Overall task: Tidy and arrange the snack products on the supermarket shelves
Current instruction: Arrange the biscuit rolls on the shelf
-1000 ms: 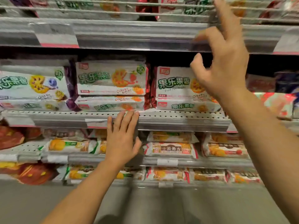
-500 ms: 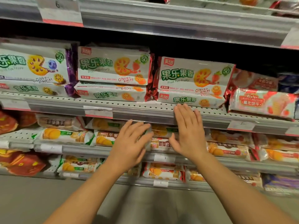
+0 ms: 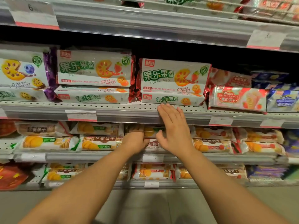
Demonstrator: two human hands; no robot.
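Both arms have dropped from the upper shelves: the right hand (image 3: 175,131) hovers flat, fingers spread, before the middle shelf (image 3: 129,110)'s edge, while the left hand (image 3: 135,140) has reached onto the biscuit packs (image 3: 152,143) below, its grip hidden. Straightening that row looks next.

Perforated grey shelf (image 3: 113,106) carrying stacked fruit biscuit packs (image 3: 95,76) left and centre, wafer packs (image 3: 237,98) at right.
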